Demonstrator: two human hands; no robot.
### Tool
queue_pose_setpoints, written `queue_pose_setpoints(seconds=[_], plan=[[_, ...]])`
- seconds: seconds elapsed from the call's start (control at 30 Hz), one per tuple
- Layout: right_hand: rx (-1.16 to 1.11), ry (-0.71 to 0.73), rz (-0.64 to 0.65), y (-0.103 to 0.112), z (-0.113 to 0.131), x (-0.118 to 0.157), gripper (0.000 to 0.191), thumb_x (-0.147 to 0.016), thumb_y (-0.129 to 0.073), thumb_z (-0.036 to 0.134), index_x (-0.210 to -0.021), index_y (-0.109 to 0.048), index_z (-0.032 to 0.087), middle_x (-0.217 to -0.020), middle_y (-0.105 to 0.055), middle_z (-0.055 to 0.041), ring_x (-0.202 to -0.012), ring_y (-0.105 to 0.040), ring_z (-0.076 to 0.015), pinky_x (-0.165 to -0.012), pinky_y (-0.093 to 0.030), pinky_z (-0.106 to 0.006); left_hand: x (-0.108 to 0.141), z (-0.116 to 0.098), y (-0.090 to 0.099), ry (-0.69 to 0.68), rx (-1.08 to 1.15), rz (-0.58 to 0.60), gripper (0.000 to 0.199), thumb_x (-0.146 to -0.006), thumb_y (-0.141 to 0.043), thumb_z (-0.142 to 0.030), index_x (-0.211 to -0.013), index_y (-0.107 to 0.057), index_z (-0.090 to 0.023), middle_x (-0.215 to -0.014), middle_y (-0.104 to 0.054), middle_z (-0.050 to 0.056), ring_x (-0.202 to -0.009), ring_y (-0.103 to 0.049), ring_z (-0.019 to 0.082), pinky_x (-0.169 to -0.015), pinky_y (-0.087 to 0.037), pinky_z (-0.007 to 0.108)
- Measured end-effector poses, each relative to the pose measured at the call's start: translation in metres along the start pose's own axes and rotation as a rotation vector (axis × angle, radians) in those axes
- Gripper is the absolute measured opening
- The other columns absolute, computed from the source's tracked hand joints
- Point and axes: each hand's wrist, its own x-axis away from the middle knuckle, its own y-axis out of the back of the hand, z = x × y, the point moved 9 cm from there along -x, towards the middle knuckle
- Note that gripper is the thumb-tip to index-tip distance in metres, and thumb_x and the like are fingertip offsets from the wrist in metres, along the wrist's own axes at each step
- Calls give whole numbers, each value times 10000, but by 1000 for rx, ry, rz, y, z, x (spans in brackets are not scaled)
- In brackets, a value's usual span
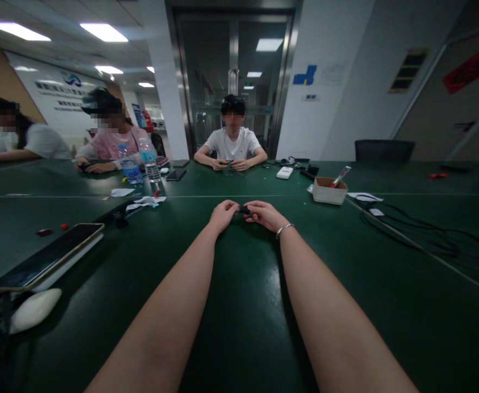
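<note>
Both my arms reach forward over the dark green table (pixel 245 305). Between my hands is a small black object (pixel 244 210), too small to name and partly covered by fingers. My left hand (pixel 224 214) is closed, its thumb and fingertips pinched at the object's left end. On the other side my right hand (pixel 266 214) has its fingers curled around the right end. A silver bracelet (pixel 284 231) circles my right wrist.
A phone on a white box (pixel 51 256) and a white mouse-shaped item (pixel 36 310) lie at left. Water bottles (pixel 131 168) stand further back. A small open box (pixel 330 192) and black cables (pixel 419 229) are at right. A person (pixel 233 139) sits opposite; others sit at left.
</note>
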Motion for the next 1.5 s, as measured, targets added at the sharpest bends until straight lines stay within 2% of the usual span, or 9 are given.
queue_pose_setpoints(seconds=[0.2, 0.37, 0.53, 0.83, 0.93, 1.07, 1.27, 1.4, 1.5], plan=[[-2, -7, -2, -1, 1, 1, 100, -860, -568, 56, -897, -632, 122, -606, -655, -11, -494, -616, -83, -606, -603, -251, 3, -4, -1, 43, 35, -2, 213, -829, -529, -346, -847, -640, -165, -719, -655, 29, -625, -569, 129, -586, -416, 239], [-10, -15, -10, -1, 2, 2, 53, -855, -610, 83, -881, -634, 122, -598, -653, -20, -482, -605, -82, -599, -603, -255, 3, -8, 0, -1, 68, 1, 165, -804, -584, -298, -882, -628, -160, -843, -692, 57, -752, -629, 150, -663, -457, 252], [-18, -2, -19, 0, 3, 2, 23, -871, -612, 125, -858, -630, 120, -546, -615, 0, -464, -589, -82, -590, -602, -253, 3, -10, 2, -57, 72, -10, 251, -740, -665, -351, -901, -633, -161, -801, -682, 45, -764, -628, 162, -689, -464, 272], [-1, 4, -36, 2, -1, -2, 208, -918, -585, 239, -747, -558, 124, -490, -547, 33, -379, -477, -40, -583, -597, -241, 2, -13, 2, -87, 179, 2, 277, -610, -765, -262, -818, -626, -143, -816, -671, 48, -763, -609, 140, -785, -467, 297], [-2, 5, -39, 2, -1, -2, 203, -910, -597, 248, -754, -553, 127, -492, -546, 34, -383, -480, -43, -578, -597, -240, 3, -12, 0, -60, 176, 19, 300, -646, -745, -318, -859, -625, -146, -864, -677, 61, -779, -609, 143, -727, -463, 270], [0, 10, -41, 2, -2, -3, 227, -885, -635, 266, -728, -535, 137, -477, -519, 48, -376, -470, -40, -576, -597, -238, 3, -3, -5, 29, 64, 40, 353, -814, -545, -484, -898, -630, -152, -776, -663, 54, -646, -570, 130, -568, -405, 241], [21, -4, -28, 2, -3, -4, 196, -902, -608, 249, -753, -562, 131, -495, -548, 32, -384, -479, -39, -567, -592, -216, 2, -6, 0, 23, 47, -12, 243, -755, -630, -347, -907, -646, -158, -811, -660, 45, -659, -552, 121, -566, -397, 226], [16, -1, -30, 2, -3, -4, 192, -894, -621, 254, -757, -564, 131, -493, -543, 37, -380, -468, -38, -577, -595, -227, 3, -5, -3, 47, 52, 20, 278, -834, -519, -370, -923, -653, -143, -669, -622, 27, -569, -512, 110, -513, -371, 219], [11, 0, -36, 2, -2, -3, 179, -901, -610, 243, -769, -568, 129, -495, -539, 39, -379, -461, -35, -588, -597, -234, 3, -7, -3, 37, 63, 19, 206, -796, -561, -283, -914, -653, -141, -684, -624, 22, -582, -519, 105, -511, -365, 210]])
